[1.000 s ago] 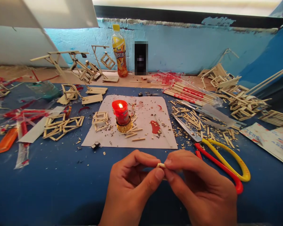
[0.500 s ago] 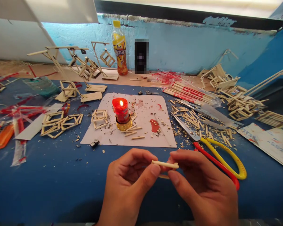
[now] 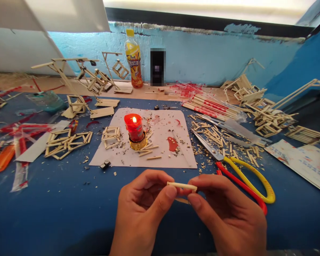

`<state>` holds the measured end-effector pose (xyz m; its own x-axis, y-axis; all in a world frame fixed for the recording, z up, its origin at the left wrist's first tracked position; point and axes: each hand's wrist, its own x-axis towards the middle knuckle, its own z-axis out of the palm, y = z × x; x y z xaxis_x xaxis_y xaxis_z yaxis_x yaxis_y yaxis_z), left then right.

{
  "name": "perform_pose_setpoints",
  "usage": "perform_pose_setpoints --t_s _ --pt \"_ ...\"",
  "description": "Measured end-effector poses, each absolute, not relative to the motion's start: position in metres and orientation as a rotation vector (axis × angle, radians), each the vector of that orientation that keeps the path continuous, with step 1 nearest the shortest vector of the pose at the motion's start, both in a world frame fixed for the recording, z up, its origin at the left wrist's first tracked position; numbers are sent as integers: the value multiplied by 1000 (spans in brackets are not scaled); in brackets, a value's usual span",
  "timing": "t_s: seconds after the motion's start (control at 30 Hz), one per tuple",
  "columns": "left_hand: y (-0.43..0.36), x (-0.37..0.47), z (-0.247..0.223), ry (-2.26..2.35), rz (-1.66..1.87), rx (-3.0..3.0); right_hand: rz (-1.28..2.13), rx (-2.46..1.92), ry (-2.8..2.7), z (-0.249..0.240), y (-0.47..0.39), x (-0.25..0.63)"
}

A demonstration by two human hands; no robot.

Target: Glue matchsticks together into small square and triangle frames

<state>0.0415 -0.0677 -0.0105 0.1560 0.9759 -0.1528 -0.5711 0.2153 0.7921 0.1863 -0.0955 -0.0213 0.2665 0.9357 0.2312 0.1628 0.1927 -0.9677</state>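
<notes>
A short wooden stick (image 3: 182,185) is pinched by the left hand (image 3: 146,202) and right hand (image 3: 226,206), between the paper's (image 3: 117,160) near edge and the blue surface's (image 3: 56,213) near edge. Fingers partly hide a pale strip (image 3: 182,201) below. A second ago, they covered most of the stick.

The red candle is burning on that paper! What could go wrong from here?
Fire: the red candle is lit on the paper, with loose sticks by its base. If it tipped, they might catch.
A knock: the scissors lie close to the right hand, which could bump them.
A break: the small wooden piece looks thin and might snap.
</notes>
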Motion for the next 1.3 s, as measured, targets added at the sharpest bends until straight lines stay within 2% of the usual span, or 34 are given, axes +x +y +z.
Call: perform_pose_setpoints --t_s 0.43,1.3 --pt "-68 40 -10 826 1226 649 681 -1265 -1226 -14 -91 193" --pt "-68 39 -6 896 1211 807 794 -1264 -1263 -6 -91 194"
